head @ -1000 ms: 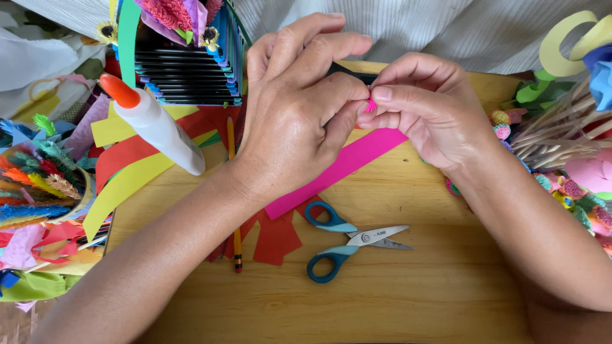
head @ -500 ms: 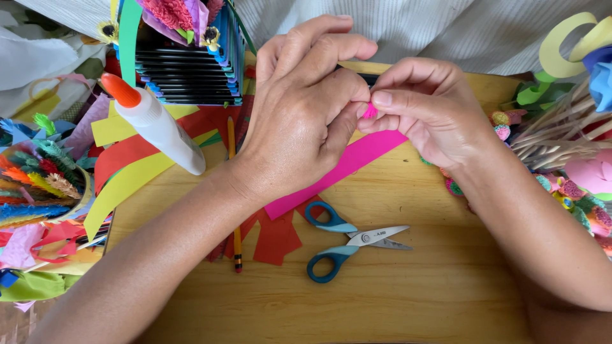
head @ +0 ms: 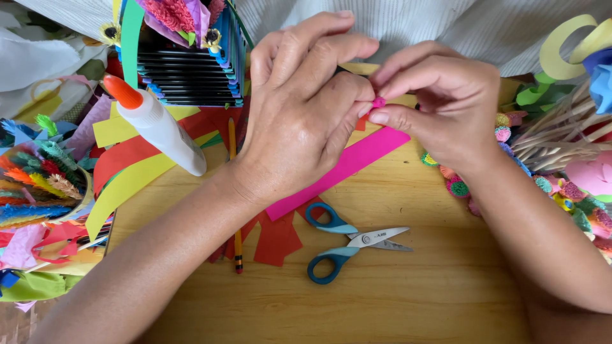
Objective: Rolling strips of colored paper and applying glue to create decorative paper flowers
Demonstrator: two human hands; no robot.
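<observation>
Pink strip [head: 357, 162] runs diagonally over the wooden board [head: 414, 293]; its upper end is rolled into a small coil, pinched between the fingertips of the left hand [head: 299, 121] and right hand [head: 440, 105]. Scissors [head: 347, 245] lie just below the strip. Glue bottle [head: 156, 124] and pencil [head: 234, 191] lie left, among paper scraps.

The left hand [head: 299, 121] covers most of the pink paper strip's [head: 357, 162] rolled end. The pencil [head: 236, 210] passes under the forearm. The picture's right edge cuts off the wooden sticks [head: 561, 130].
</observation>
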